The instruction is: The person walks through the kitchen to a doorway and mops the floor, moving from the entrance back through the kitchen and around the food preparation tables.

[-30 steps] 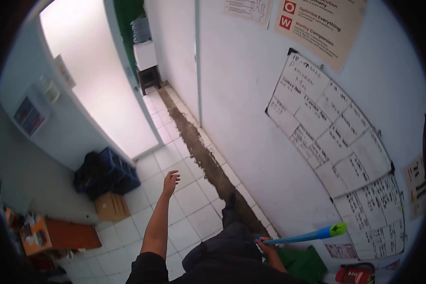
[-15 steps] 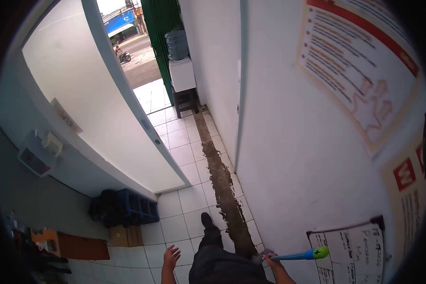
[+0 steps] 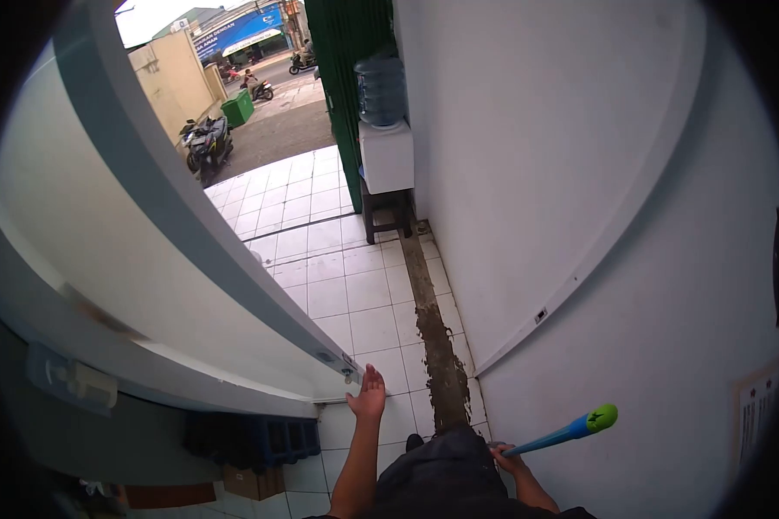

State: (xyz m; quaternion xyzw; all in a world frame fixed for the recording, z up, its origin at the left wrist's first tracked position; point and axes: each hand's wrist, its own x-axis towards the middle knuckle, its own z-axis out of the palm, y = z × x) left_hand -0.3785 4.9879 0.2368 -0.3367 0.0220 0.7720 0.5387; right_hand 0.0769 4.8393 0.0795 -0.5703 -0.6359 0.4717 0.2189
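My left hand [image 3: 369, 396] is raised, palm turned and fingers stretched out, right by the edge of the white door [image 3: 138, 208]. The door's lock [image 3: 349, 370] sits just left of the fingertips in this view. Down at my right side, my right hand [image 3: 504, 453] is closed round a long blue handle with a green end cap [image 3: 567, 432]. The capped end points up and to the right; the other end is hidden behind my body.
A dug-out strip [image 3: 441, 363] of bare cement runs along the tiled floor [image 3: 320, 290]. Ahead stands a water dispenser [image 3: 387, 156] on a dark stool beside a green folding gate [image 3: 333, 78]. A blue crate [image 3: 277, 443] lies left; parked motorcycle [image 3: 206, 143] outside.
I have moved forward toward the doorway, and more of the street shows. My left hand has risen to the door's edge. The blue handle stays in my right hand.
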